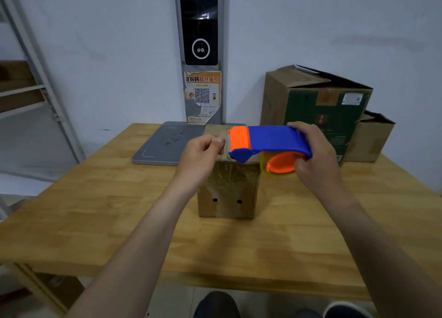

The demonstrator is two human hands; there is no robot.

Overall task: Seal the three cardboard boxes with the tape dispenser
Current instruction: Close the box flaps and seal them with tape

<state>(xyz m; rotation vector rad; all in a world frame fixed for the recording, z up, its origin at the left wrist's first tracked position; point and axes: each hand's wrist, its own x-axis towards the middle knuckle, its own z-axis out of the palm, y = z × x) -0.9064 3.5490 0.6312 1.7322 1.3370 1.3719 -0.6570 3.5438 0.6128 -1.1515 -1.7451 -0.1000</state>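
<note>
Right grip point(315, 155) wraps the blue-and-orange tape dispenser point(275, 138) above the brown box point(227, 193); left grip point(201, 157) pinches its tape end point(226, 143).

Table point(95, 210): small box point(227, 198), green box point(315, 112), brown box point(370, 138), grey pad point(165, 143).

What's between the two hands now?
Head view: the tape dispenser, gripped by the right hand, fills the gap up to the left hand, above the small box.
</note>
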